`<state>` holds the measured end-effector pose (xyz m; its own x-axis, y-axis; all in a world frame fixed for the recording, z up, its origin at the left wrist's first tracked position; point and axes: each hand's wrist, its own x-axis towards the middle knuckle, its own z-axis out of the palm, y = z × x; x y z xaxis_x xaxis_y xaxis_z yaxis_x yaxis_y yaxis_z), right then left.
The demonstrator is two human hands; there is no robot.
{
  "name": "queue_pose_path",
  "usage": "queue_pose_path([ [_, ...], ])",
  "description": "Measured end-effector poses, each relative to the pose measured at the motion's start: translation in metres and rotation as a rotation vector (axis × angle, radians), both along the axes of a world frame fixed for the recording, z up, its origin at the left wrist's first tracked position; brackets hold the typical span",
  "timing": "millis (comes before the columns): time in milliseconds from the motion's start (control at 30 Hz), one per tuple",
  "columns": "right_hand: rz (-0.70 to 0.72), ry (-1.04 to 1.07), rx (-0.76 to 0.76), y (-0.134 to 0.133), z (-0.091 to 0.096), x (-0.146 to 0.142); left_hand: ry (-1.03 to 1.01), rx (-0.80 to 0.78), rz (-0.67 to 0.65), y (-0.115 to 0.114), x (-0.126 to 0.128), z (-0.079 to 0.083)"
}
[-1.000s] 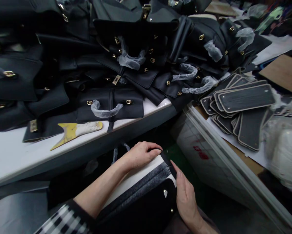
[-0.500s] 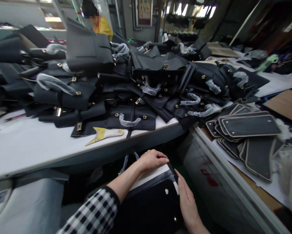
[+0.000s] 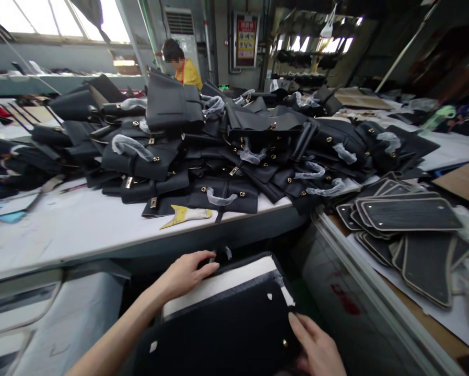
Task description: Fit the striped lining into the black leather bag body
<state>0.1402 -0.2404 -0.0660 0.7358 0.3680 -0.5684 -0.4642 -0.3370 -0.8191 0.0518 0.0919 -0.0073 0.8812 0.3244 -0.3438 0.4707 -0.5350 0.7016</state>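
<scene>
A black unfinished handbag (image 3: 226,329) lies low in front of me, with a white strip (image 3: 234,279) along its far edge, small white patches and a gold stud. My left hand (image 3: 189,274) is at that far edge, thumb and fingers closed over the rim. My right hand (image 3: 316,342) grips the right edge, its thumb on top and the other fingers partly hidden beneath. Just beyond the far edge, a bit of plastic-wrapped handle (image 3: 229,253) shows.
Black bags with plastic-wrapped handles (image 3: 222,197) are heaped on the white table (image 3: 81,224) ahead. A yellow-and-white template (image 3: 185,215) lies at its front edge. Black panels (image 3: 410,213) are stacked at right. Grey-covered boards (image 3: 81,308) stand at left. A person in yellow (image 3: 191,74) is behind the heap.
My left hand has slid left along the far edge, away from the far right corner. My right hand has moved down and closed on the right edge. The view has turned left and up.
</scene>
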Motion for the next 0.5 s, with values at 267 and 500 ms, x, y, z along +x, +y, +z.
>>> queue_pose_path([
  [267,0.364,0.028,0.068,0.025,0.046,0.021,-0.092,-0.124,0.811,-0.033,-0.162,-0.027],
  [500,0.572,-0.159,-0.024,0.063,0.068,0.026,-0.301,-0.485,1.11,-0.102,-0.186,-0.026],
])
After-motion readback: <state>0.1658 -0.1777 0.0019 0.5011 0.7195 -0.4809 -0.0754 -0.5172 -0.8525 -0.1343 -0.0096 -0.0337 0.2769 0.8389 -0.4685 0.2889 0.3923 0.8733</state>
